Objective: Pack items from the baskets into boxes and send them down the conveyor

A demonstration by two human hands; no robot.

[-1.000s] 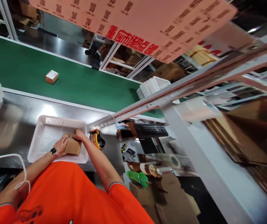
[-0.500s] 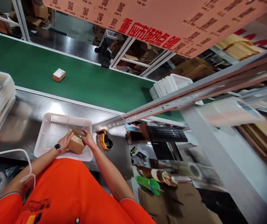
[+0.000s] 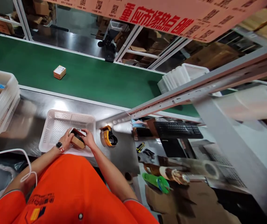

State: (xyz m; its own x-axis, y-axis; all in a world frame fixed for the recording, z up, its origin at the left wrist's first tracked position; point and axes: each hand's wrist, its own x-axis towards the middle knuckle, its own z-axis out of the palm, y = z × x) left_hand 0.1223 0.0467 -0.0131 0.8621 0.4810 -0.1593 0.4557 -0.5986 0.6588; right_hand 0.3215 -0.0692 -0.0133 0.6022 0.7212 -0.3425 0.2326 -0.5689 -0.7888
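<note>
Left hand and right hand clasp an open box, likely to steady it, over the basket near the bench edge.

Brown carton, seemingly dark inside, white lattice-patterned basket, green belt, orange shirt, red-lettered pink sign

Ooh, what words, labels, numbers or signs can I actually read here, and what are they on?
"重应市场热点", in red on the pink board; one more character after it is unclear.
Codes and captions on that board: too small.
Orange shirt: upside-down print, too blurred.
Label on the box on the belt: too small.
Cardboard box in the hands: nothing readable.
</note>
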